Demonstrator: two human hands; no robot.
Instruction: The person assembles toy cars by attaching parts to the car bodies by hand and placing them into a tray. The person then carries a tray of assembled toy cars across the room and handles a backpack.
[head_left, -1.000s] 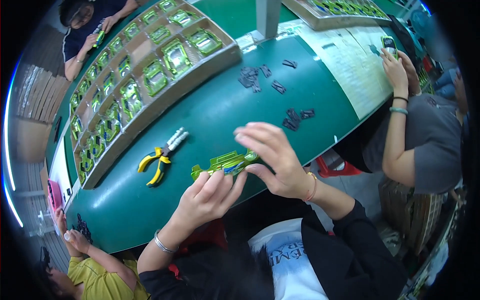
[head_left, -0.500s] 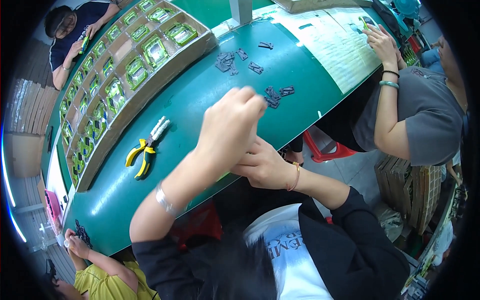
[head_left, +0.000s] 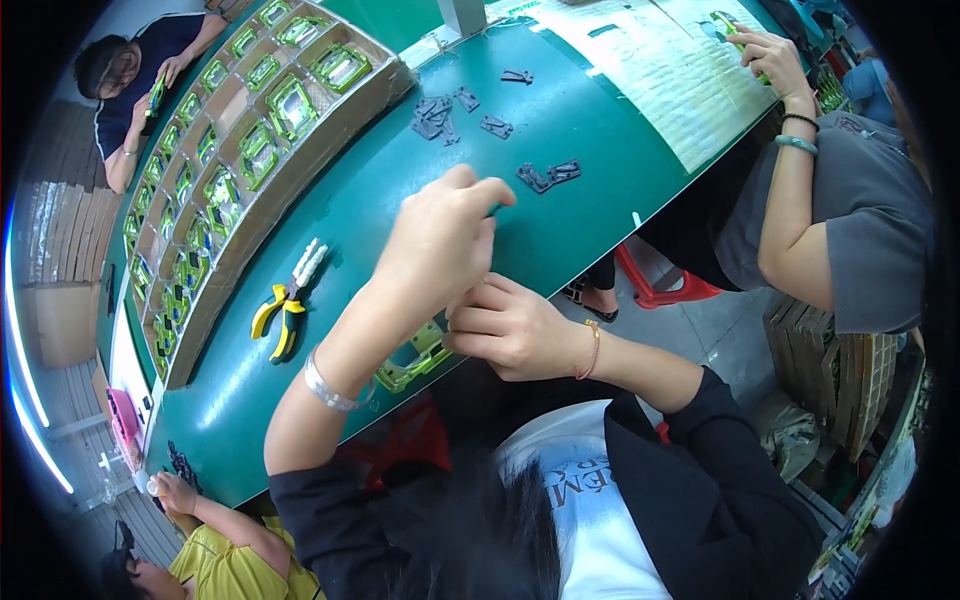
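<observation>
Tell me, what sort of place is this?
Probably an assembly workshop: a divided cardboard tray holds many similar green parts, yellow-and-black pliers lie on the green table, and other people nearby handle green pieces.

Watching remotely, I have a bare lane across the glossy green table [head_left: 375, 170] — it lies between the brown cardboard compartment tray [head_left: 305, 180] and the left hand [head_left: 445, 225]. The tray's raised wall bars the far left, and yellow-and-black-handled pliers [head_left: 291, 293] narrow my lane nearer in. Small flat black plastic pieces [head_left: 432, 116] obstruct the far side. Near the edge, the right hand [head_left: 515, 330] and lime-green plastic frame [head_left: 432, 342] block me — open surface lies right of both hands.
</observation>
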